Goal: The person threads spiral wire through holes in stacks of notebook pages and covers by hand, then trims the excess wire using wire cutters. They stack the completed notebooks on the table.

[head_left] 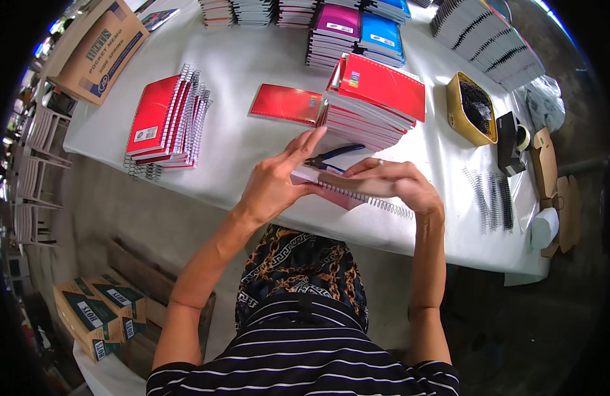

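Note:
At the near edge of the table my left hand [276, 173] grips the left end of a small spiral notebook [341, 196], thumb below and fingers raised. My right hand [400, 181] closes over its coil side, fingers stretched along the far side; part of this hand is smeared by motion. A loose end of the wire coil [396, 210] sticks out past the notebook to the right. Just beyond my hands lie blue-handled pliers [341, 151], partly covered. A tall stack of red-covered notebooks [374, 105] stands behind them, with one red cover [285, 103] flat beside it.
Coil-bound red notebooks [161, 125] are piled at left, near a cardboard box [101, 53]. On the right stand a yellow basket [462, 122] of dark coils, a black box [511, 145] with tape, and loose wire coils [491, 201]. Purple and blue notebooks [357, 33] are stacked farther back.

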Demonstrator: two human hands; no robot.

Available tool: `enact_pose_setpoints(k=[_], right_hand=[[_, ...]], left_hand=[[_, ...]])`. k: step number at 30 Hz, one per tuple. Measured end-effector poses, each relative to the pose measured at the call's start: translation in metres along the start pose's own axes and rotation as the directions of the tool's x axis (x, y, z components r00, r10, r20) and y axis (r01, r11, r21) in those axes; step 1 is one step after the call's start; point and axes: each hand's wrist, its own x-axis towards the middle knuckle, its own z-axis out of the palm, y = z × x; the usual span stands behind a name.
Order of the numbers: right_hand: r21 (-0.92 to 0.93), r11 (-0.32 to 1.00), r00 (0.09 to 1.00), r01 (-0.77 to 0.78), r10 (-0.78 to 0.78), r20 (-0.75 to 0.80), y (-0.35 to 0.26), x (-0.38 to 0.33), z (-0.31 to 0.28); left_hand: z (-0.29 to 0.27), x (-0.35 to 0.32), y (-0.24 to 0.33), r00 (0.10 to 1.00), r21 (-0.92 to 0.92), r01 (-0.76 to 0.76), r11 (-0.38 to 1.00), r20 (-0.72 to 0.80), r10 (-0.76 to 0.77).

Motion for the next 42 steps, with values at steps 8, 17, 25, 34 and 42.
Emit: enact_pose_setpoints(k=[8,17,25,34,42], right_hand=[[-0.396,0.876,0.960,-0.276,0.269,-0.073,-0.004,0.013,0.002],[-0.029,0.991,0.991,-0.131,0.131,0.001,0.001,0.020,0.003],[-0.294,0.926,0.970,-0.237,0.208,-0.129,-0.007,0.011,0.006],[-0.848,-0.107,0.855,-0.519,-0.091,-0.511,-0.021,-0.088,-0.013],[-0.944,0.269,0.946,-0.189,-0.209,-0.249,0.059,0.012,0.036]], left_hand=[[0.012,-0.011,-0.015,0.981,-0.376,0.166,0.912,-0.031,-0.191],[0.015,-0.017,-0.019,0.982,-0.369,0.157,0.916,-0.044,-0.186],[0.008,-0.016,-0.020,0.961,-0.425,0.275,0.862,0.089,-0.263],[-0.028,-0.017,-0.025,0.952,-0.654,0.305,0.692,0.233,-0.200],[-0.022,-0.037,-0.017,1.000,0.415,-0.002,0.910,-0.007,0.005]])
